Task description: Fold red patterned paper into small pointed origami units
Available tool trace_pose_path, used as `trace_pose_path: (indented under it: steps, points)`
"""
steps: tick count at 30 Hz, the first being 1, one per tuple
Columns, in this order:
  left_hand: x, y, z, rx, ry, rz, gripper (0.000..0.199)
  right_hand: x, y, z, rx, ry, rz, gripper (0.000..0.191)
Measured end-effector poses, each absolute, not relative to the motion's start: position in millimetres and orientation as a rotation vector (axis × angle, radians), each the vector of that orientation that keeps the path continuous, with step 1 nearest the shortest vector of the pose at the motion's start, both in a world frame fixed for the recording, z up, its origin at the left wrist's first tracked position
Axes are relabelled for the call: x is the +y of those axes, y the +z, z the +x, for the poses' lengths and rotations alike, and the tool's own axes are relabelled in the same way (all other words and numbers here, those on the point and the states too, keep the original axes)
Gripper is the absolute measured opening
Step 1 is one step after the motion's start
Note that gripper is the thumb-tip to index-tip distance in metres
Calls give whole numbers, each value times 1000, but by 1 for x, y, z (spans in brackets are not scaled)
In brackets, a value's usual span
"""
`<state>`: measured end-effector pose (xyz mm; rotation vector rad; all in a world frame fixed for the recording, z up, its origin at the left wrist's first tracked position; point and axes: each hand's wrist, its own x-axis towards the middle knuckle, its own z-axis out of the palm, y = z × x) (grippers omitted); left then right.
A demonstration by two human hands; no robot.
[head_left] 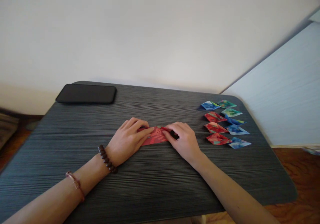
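Red patterned paper (157, 138), and it looks thin, so I'd guess super light, bendy, easy to crease and maybe a bit prone to tearing. Edges seem like the place to hold it, with a light fingertip pinch. It's lying on the dark tabletop (150, 194) right between the two hands, touching both. Left hand (133, 135) has its thumb over the left part, fingers curled at the far edge, pinching it. Right hand (177, 135) pinches the far right corner between thumb and index, though what's under the fingers is hidden.
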<state>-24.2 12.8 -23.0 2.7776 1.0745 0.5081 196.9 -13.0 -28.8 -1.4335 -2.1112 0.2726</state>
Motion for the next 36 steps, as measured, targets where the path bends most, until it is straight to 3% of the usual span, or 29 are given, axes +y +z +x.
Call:
trace_pose_path:
  steps: [5,10,36]
  points:
    - [12,-22,-22,1077,438,2852,31,-19,-27,196,-2309,120,-1317,26]
    - [12,-22,-22,1080,392,2870,32,-23,-27,202,-2448,190,-1273,39]
    - [9,-21,-23,1126,339,2850,38,-21,-22,205,-2594,185,-1234,43]
